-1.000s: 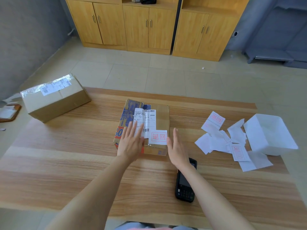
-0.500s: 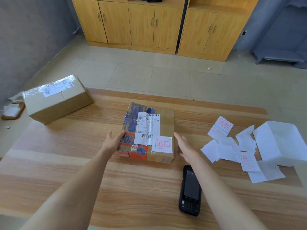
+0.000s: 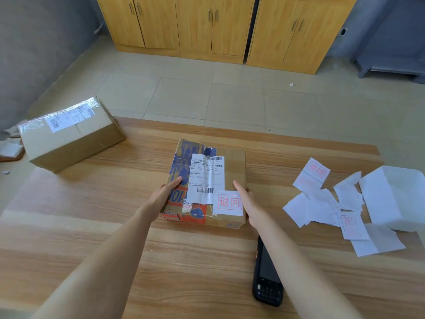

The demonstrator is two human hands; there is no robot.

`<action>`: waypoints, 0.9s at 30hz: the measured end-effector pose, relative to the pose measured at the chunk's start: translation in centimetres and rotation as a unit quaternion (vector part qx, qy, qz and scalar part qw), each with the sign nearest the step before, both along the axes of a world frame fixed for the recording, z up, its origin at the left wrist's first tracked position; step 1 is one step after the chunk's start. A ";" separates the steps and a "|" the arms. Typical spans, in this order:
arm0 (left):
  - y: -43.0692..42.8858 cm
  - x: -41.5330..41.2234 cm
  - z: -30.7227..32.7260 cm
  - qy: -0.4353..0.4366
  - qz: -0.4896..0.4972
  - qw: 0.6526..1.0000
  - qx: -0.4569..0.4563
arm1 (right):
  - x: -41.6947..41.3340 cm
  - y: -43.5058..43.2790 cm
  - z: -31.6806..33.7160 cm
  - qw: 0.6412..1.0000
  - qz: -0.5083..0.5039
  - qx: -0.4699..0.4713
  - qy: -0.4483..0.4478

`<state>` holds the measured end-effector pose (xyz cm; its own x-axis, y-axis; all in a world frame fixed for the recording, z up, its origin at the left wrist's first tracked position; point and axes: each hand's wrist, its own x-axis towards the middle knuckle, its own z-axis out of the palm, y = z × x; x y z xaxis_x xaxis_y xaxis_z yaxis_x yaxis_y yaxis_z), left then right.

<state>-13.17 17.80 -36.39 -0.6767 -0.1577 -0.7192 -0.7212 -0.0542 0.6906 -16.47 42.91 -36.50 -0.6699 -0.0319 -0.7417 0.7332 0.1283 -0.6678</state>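
Note:
A small cardboard parcel (image 3: 232, 166) with blue and orange tape lies in the middle of the wooden table (image 3: 138, 226). It carries a white shipping label (image 3: 204, 178) and a white sticker with red characters (image 3: 228, 202) at its near right corner. My left hand (image 3: 163, 194) holds the parcel's left side, thumb lying on the top. My right hand (image 3: 247, 201) holds the right side the same way. The fingers of both hands are hidden behind the parcel's sides.
A bigger taped carton (image 3: 69, 137) sits at the table's far left corner. A black handheld scanner (image 3: 268, 282) lies under my right forearm. Loose white stickers (image 3: 317, 203) and an open white box (image 3: 393, 199) lie at the right. Wooden cabinets (image 3: 207, 26) stand across the tiled floor.
Both hands moved from flat above the parcel's top down to its two sides and now clasp it. The parcel stays on the table.

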 end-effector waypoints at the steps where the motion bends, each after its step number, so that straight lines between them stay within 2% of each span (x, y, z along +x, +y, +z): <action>1: 0.3 0.0 0.3 0.000 -0.006 1.000 0.005 | -0.1 -0.1 0.1 1.000 0.002 -0.001 0.003; 8: 1.1 -0.4 1.2 0.011 -0.031 0.999 0.043 | 0.3 0.3 1.7 1.000 0.005 -0.012 0.020; 27: 4.6 0.6 8.1 0.077 0.021 0.995 0.063 | -0.9 3.5 9.4 0.994 0.023 -0.006 0.103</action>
